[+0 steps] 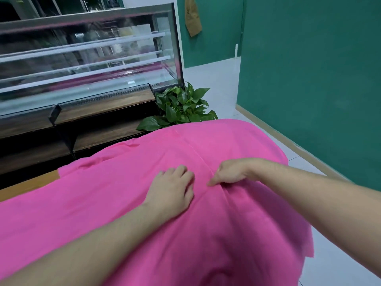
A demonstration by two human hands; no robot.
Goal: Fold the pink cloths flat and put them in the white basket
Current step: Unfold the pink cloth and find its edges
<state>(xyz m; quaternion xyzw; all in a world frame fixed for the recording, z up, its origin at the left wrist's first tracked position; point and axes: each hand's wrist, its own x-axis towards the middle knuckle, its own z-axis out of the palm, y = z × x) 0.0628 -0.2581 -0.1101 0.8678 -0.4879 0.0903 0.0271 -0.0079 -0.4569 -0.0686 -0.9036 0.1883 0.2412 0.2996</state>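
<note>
Display case [82, 58], one: a glass-fronted cabinet with shelves, standing along the far left and taking no part in the work.

Pink cloth [237, 234], at least one: it is lying spread over the table, covering nearly all of the top and hanging off the right edge. A seam or crease is running up its middle, so whether this is one sheet or two overlapping cannot be told.

Table [31, 185], one: only a wooden corner is showing at the left, beyond the cloth.

Plant [181, 106], one: a leafy green plant sitting just beyond the cloth's far edge.

Left hand [173, 188], one: it is resting palm down on the cloth just left of the crease, fingers loosely curled and holding nothing.

Right hand [231, 172], one: it is reaching in from the right, and its thumb and fingers appear to be pinching a small fold of cloth at the crease, with the fabric puckering beneath.

White basket, none in view.

Step in hand, as a judgement: the folding is only beginning, with the cloth open and the hands working at its centre line. The next move is calling for a firm pinch on that ridge or on an edge, the left hand pinning the rest, so one half can be carried over squarely.
</note>
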